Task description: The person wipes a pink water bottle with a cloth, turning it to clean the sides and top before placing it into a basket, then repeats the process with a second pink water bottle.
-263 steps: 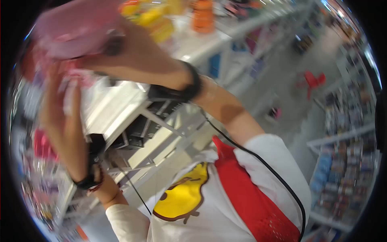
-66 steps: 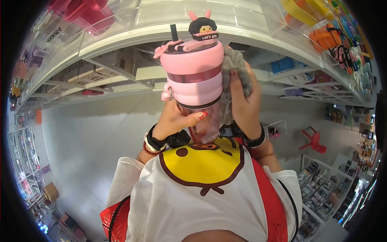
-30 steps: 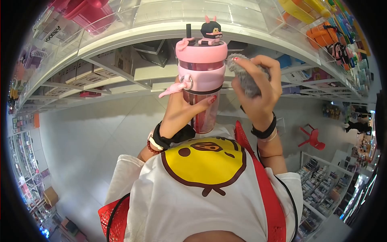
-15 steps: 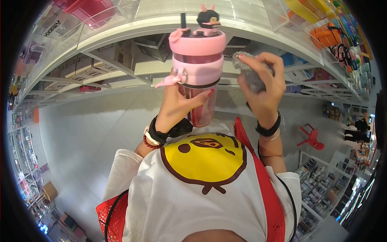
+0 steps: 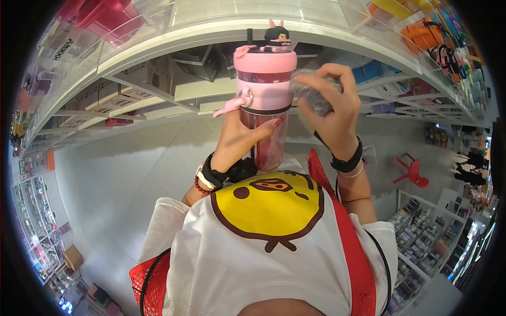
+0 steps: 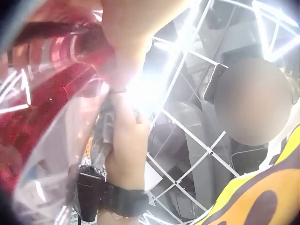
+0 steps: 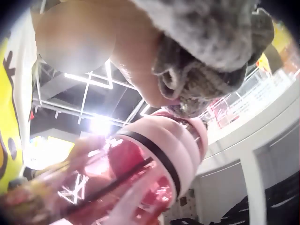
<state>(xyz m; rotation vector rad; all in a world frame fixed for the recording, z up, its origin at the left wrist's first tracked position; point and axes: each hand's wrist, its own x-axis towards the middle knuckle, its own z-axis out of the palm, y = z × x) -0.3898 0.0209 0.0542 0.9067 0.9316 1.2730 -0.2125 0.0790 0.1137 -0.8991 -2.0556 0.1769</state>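
Observation:
A pink water bottle with a clear reddish body and a small cartoon figure on its lid is held upright in front of my chest. My left hand grips the clear lower body from the left. My right hand holds a grey fluffy cloth bunched in its fingers and presses it against the right side of the pink lid band. From the right wrist, the cloth touches the bottle's pink collar. A pink strap hangs from the lid's left side.
White shop shelves with boxes and bright goods curve overhead. A grey tiled floor lies to the left. A red stool stands at the right near racks of small goods. I wear a white shirt with a yellow face print.
The right hand has brought the grey cloth leftward from beside the bottle onto its pink lid band. The left hand keeps the same grip and the bottle has shifted slightly.

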